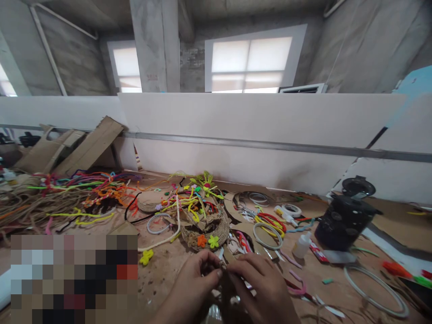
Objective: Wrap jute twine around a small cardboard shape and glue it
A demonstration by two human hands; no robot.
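My left hand (pixel 197 283) and my right hand (pixel 261 285) meet low in the middle of the head view, over the table's near side. Thumbs and fingers of both are pinched together around something small and brownish, mostly hidden by the fingertips. Just beyond them lies a round twine-wound piece (pixel 221 225), decorated at its front edge with an orange fuzzy flower (pixel 201 240) and a yellow-green fuzzy flower (pixel 213 242). A loose yellow flower (pixel 146 257) rests on the table to the left of my hands.
Pipe cleaners (pixel 108 189) and twine (pixel 37 209) heap up at left, below leaning cardboard (pixel 91 144). At right stand a small glue bottle (pixel 301 245) and a black bin (pixel 347 222). Pale rings (pixel 376 292) and a tape roll (pixel 290 210) lie about. A white partition (pixel 236 117) backs the table.
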